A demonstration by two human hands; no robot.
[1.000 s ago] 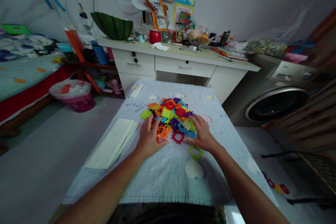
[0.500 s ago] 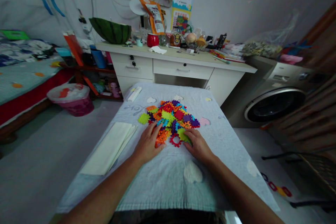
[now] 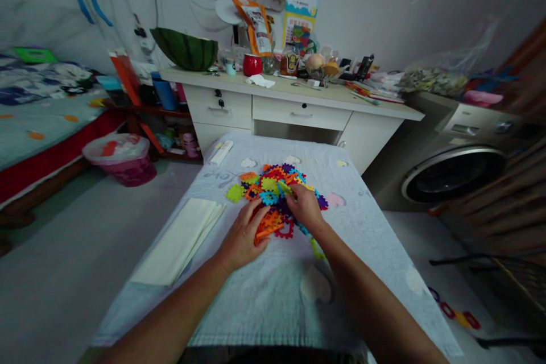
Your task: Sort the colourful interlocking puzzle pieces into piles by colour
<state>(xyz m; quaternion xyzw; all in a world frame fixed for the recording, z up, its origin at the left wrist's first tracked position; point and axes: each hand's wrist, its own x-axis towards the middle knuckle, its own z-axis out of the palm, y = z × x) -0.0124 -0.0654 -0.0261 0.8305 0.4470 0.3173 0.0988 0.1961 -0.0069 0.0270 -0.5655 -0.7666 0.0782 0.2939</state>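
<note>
A heap of colourful gear-shaped toy pieces (image 3: 277, 172) lies on the cloth-covered table. At the heap's near left, my left hand (image 3: 244, 236) has its fingers and thumb around orange gear-shaped pieces (image 3: 268, 225), one of them tilted. My right hand (image 3: 305, 208) reaches over the middle of the heap, pinching a lime-green gear-shaped piece (image 3: 285, 187). A red open-centred gear piece (image 3: 285, 231) lies between the hands. Under my right forearm, another lime-green piece (image 3: 316, 248) is partly hidden. A lone lime-green piece (image 3: 235, 193) sits at the heap's left edge.
A folded pale cloth (image 3: 177, 242) lies on the table's left, with a white box (image 3: 222, 152) behind it. Beyond stands a white desk (image 3: 298, 112) crowded with items, including a cut watermelon (image 3: 187, 50). A washing machine (image 3: 452, 153) is at right, a pink bin (image 3: 123, 162) at left.
My right hand has moved up and left onto the heap and now pinches a lime-green piece. A lime-green piece now shows nearer, by my right forearm. An orange piece by my left thumb has tilted.
</note>
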